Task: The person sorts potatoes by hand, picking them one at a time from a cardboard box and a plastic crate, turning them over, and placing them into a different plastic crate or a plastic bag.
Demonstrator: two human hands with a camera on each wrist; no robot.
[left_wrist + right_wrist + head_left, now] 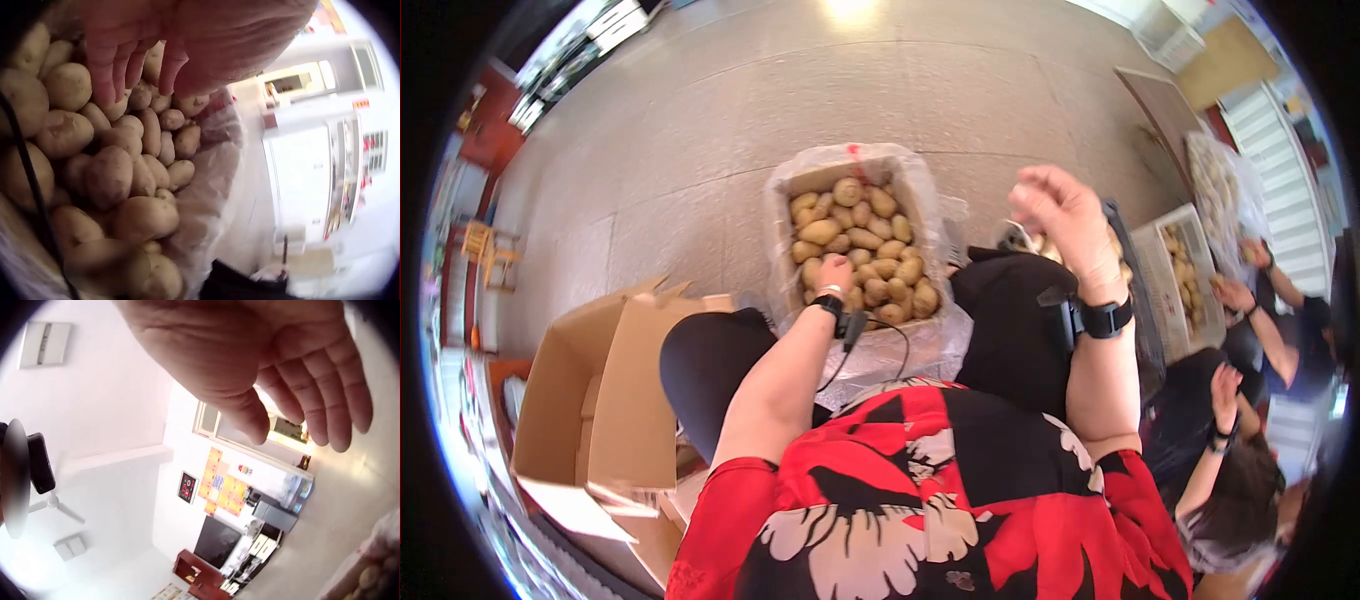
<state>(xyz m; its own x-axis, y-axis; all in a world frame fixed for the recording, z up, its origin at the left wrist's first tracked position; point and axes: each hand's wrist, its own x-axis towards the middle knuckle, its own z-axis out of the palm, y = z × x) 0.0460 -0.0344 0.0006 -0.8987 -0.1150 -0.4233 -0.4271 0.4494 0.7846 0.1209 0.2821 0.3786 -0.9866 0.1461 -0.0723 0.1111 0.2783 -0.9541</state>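
Clear plastic lines the box between the person's knees, its crumpled edge folded outward over the rim. Inside, brown potatoes lie heaped in many sizes, the smallest bunched near the lining in the left wrist view. The left hand is down among them at the box's near left part — its grip loosely parted, fingers pointing into the heap, no potato seen held. Whether the fingertips touch one is hard to tell. A black cable passes above the potatoes on the near side.

The right hand is raised beside the box, its grip spread and slightly bent, thumb apart from the fingers, with nothing in it. Below it, close to the right knee, a dark container holds more potatoes, partly hidden by the hand and wrist.

Farther right, a white crate also contains potatoes, and another person's hand reaches over its side. Beyond the crate, a clear bag is filled with pale lumps — too small to make out. On the left, a brown cardboard box stands with flaps raised, bare inner walls showing.
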